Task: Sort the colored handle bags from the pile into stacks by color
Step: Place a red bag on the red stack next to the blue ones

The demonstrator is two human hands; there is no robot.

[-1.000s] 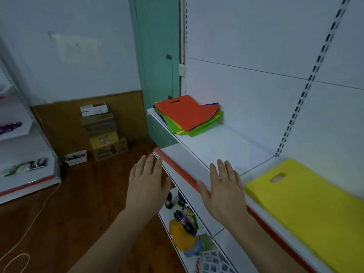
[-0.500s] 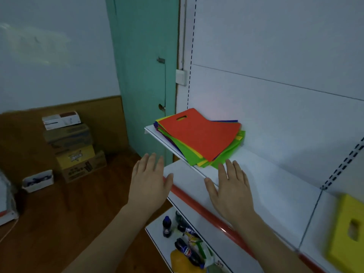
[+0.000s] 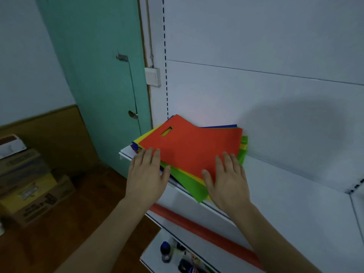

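Note:
A fanned pile of flat handle bags lies at the left end of a white shelf. A red bag with a slot handle is on top; green, yellow and blue bags stick out beneath it. My left hand is flat with straight fingers at the pile's near left edge, its fingertips at the red bag's corner. My right hand lies flat on the red bag's near right corner, fingers straight. Neither hand grips anything.
Under the shelf runs a red price strip, and a lower shelf holds bottles. A green door stands to the left. Cardboard boxes are stacked on the wooden floor at the far left.
The view has swung left and closer to the pile; the yellow bag at the right has left the frame. Both hands have moved forward from the shelf's front edge onto the pile.

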